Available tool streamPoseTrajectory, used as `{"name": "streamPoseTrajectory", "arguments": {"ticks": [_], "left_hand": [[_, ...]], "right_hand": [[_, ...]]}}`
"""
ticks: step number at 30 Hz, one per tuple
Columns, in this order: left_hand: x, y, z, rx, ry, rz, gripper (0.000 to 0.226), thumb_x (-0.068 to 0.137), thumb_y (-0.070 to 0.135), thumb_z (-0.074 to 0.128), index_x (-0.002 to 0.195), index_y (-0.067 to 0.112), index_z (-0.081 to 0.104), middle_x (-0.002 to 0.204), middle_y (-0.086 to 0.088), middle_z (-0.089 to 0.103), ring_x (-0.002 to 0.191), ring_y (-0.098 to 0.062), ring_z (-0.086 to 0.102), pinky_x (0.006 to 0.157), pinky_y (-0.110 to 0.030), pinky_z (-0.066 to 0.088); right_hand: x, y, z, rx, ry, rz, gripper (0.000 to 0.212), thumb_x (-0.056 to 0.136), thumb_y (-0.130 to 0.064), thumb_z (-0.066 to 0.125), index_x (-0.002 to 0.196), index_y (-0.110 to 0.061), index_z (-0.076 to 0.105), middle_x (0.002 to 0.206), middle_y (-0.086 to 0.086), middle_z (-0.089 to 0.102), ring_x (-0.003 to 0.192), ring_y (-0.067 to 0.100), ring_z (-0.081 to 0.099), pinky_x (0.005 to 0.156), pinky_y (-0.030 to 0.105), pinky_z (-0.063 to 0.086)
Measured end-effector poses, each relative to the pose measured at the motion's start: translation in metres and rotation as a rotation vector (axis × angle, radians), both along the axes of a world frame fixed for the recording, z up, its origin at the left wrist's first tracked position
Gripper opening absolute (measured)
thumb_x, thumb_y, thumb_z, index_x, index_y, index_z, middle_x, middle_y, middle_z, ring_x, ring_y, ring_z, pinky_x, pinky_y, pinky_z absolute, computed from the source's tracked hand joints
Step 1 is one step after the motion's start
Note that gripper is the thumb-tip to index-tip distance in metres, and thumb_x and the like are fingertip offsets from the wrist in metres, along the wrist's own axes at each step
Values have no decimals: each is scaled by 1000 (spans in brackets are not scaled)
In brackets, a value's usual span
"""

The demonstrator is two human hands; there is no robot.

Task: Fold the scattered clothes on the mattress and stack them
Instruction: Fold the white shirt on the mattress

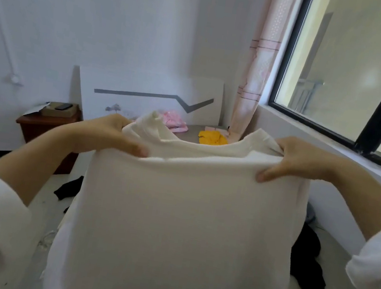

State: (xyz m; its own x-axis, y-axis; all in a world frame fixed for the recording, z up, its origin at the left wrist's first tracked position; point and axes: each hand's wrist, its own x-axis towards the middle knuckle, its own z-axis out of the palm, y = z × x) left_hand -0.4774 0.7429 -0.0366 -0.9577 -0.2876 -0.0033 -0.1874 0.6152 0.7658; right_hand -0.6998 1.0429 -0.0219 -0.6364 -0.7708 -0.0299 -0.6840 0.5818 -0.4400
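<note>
- Since the white garment [187, 219] hangs in a limp sheet from our grip, we judge it light, soft and floppy; it should drape and crease wherever we let it, and nothing about it looks fragile or slippery.
- We hold it up in the air in front of us, above the mattress [47, 208], with its lower part dropping out of view at the bottom edge.
- We have it at the two top corners near the neckline, which we judge the right place to hold: the cloth stays spread and hangs straight for folding.
- Our left hand [108, 134] is clamped on the left corner, thumb on the near face, fingers behind the cloth.
- Our right hand [299, 164] is pinched shut on the right corner in the same way.
- Both hands are level and well apart, forearms reaching forward, white sleeves pushed back.
- Dark clothes [306, 272] lie below on the mattress; a yellow garment [212, 138] and a pink garment [174, 122] lie at its far end.
</note>
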Motion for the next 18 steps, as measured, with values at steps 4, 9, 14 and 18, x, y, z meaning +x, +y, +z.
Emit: {"name": "streamPoseTrajectory", "arguments": {"ticks": [4,9,14,18], "left_hand": [[-5,-11,-5,37,-193,-11,24,66,25,84,84,11,75,88,-8,74,79,-27,70,70,-32,52],[-47,-15,-33,-416,-489,254,45,77,49,66,83,5,65,64,-4,53,53,-21,46,45,-23,33],[-95,8,-58,-415,-123,715,32,97,45,42,90,22,64,81,-2,68,50,-19,68,49,-27,47],[-138,24,-56,204,420,965,9,94,23,52,89,20,59,92,-2,59,86,-33,67,64,-43,60]], "right_hand": [[-35,6,-21,137,287,-98,24,66,-22,81,81,-13,65,81,3,66,78,21,61,70,34,49],[-89,11,-47,120,681,-320,13,86,-22,57,85,-12,66,87,9,65,77,29,56,63,31,39],[-146,1,-71,157,581,-472,19,90,-17,44,87,-9,61,93,12,64,90,33,61,70,31,41],[-189,-12,-62,-338,-280,-534,17,88,-6,45,91,3,60,81,22,70,73,38,70,71,44,57]]}}
